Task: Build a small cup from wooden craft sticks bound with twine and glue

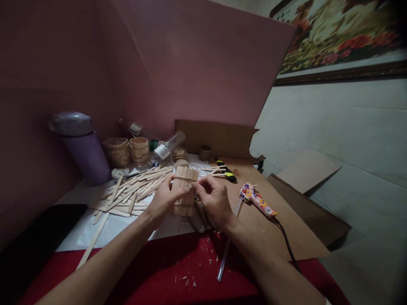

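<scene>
My left hand [163, 199] and my right hand [214, 199] both grip a small round holder built of upright ice-cream sticks [184, 180], lifted just above the table. The left fingers curl round its left side. On the right side, thumb and fingers pinch its rim. Loose wooden sticks [133, 188] lie spread on a white sheet [111, 224] just left of the hands. A flower-patterned glue gun [256, 199] rests on brown cardboard [280, 233] to the right, its black cord trailing toward me.
A purple lidded bin [82, 148] stands at the far left. Two finished stick cups [127, 150], plastic bottles [165, 148] and a small brown cup [205, 151] stand at the back. A yellow-black cutter [226, 170] lies behind the hands. A clear glue stick [227, 250] rests on the red cloth [178, 271].
</scene>
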Tool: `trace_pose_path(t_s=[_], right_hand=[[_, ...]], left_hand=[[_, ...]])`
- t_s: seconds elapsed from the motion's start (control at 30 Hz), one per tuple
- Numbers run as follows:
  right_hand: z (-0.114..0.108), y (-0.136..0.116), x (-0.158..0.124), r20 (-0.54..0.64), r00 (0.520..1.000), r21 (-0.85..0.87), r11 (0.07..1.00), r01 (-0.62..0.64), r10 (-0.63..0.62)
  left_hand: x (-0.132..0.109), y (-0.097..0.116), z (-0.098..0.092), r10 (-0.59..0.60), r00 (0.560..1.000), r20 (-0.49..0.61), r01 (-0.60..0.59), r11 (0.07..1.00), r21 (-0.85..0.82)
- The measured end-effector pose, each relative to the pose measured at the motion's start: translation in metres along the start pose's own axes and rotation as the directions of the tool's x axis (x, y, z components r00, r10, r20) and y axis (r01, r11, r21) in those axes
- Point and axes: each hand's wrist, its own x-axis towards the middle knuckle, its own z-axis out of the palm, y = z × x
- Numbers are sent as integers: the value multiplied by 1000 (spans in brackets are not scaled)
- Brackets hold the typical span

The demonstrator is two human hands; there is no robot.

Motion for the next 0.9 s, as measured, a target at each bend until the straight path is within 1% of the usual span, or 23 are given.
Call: trace_pose_path(t_s=[0.13, 0.2, 0.27, 0.43, 0.53, 0.9], right_hand=[[0, -5, 0, 28, 991, 194, 972, -131, 128], [1, -6, 1, 20, 988, 242, 959, -151, 150], [1, -6, 0, 2, 992, 227, 966, -126, 129], [3, -1, -3, 22, 997, 163, 984, -71, 68], [4, 0, -4, 14, 999, 106, 993, -50, 49], [8, 3, -3, -28, 999, 70, 997, -42, 44]], left_hand=[[-1, 2, 1, -49, 998, 35, 51, 996, -76], [-2, 4, 2, -52, 998, 48, 56, 994, -92], [-3, 6, 2, -43, 998, 40, 46, 995, -92], [-2, 4, 1, 0, 1000, 24, 2, 996, -90], [0, 1, 0, 11, 1000, -1, -11, 998, -66], [1, -4, 0, 79, 997, 13, -79, 997, 14]])
